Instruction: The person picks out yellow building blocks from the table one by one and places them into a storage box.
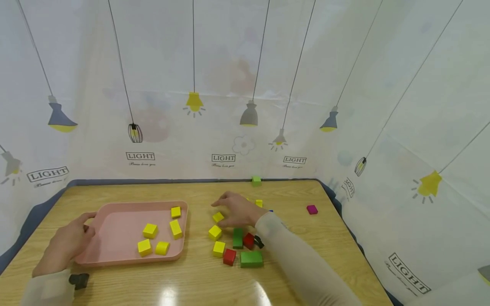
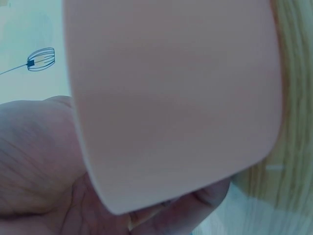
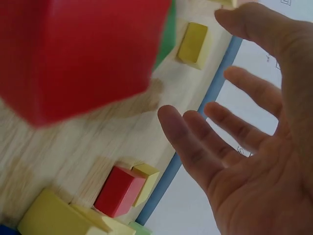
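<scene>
- With left hand (image 1: 68, 239), gripped tray (image 1: 118, 233) by its edge.
- With right hand (image 1: 238, 209) spread wide, held nothing.
- Seemed to be reaching for yellow block (image 1: 218, 217), outside tray, near right thumb.
- Likely needed to pinch it next.

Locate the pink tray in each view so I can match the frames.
Head: pink tray on the left part of the wooden table, left hand at its left edge.
Left wrist: the tray appears large, filling the middle from the top edge down to the lower part.
Right wrist: not in it.
Shared landmark: the wooden table's pale grain, along the right side in the left wrist view.
</scene>
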Demonstrator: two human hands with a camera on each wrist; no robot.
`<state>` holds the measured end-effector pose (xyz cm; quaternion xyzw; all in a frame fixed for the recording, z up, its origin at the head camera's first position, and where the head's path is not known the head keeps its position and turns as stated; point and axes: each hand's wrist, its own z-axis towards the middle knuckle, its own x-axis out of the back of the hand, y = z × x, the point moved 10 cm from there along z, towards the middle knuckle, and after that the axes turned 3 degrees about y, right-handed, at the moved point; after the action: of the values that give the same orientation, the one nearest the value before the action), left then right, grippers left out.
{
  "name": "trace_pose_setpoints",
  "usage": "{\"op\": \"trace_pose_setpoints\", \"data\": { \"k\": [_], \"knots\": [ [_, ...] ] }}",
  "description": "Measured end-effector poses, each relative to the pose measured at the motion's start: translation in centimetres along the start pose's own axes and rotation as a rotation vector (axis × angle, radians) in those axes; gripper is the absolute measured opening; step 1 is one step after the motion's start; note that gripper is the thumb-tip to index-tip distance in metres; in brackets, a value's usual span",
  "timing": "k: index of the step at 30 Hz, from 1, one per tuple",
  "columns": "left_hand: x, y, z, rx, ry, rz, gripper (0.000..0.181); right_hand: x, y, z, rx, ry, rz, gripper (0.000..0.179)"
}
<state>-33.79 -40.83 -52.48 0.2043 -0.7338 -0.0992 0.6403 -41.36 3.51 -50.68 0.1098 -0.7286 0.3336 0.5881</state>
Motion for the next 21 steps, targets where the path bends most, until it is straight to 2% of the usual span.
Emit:
{"op": "trace_pose_setpoints", "data": {
  "k": [6,11,21],
  "knots": [
    [-0.1,-0.1,0.1,0.004,-0.005,0.000,0.061,-0.9,-0.5,0.5,0.077,-0.052,-0.059,0.067],
    [-0.3,-0.2,0.1,0.012,-0.013,0.000,0.060,-1.6,-1.0,0.8,0.119,-0.084,-0.045,0.061],
    [-0.3,-0.3,0.2,0.011,-0.011,0.006,0.060,-1.7,-1.1,1.1,0.145,-0.077,-0.020,0.044]
  ]
}}
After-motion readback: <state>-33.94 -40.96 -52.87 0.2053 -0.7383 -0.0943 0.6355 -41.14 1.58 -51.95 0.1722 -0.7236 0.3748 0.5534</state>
